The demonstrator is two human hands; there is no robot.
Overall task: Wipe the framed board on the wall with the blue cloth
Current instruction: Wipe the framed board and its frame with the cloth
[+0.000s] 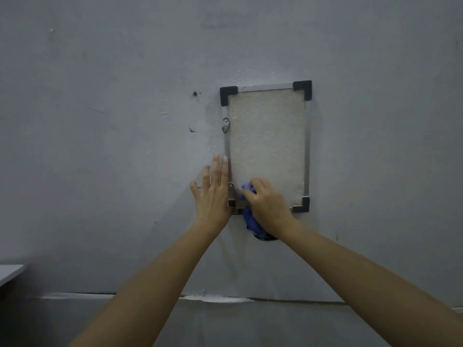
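- The framed board [266,144] hung upright on the grey wall [100,121].
- The right hand [266,205] clutched the bunched blue cloth [250,219] at the board's lower left corner, cloth trailing below its bottom edge.
- The left hand [213,194] lay flat, fingers spread, against the board's left frame edge, just beside the cloth.
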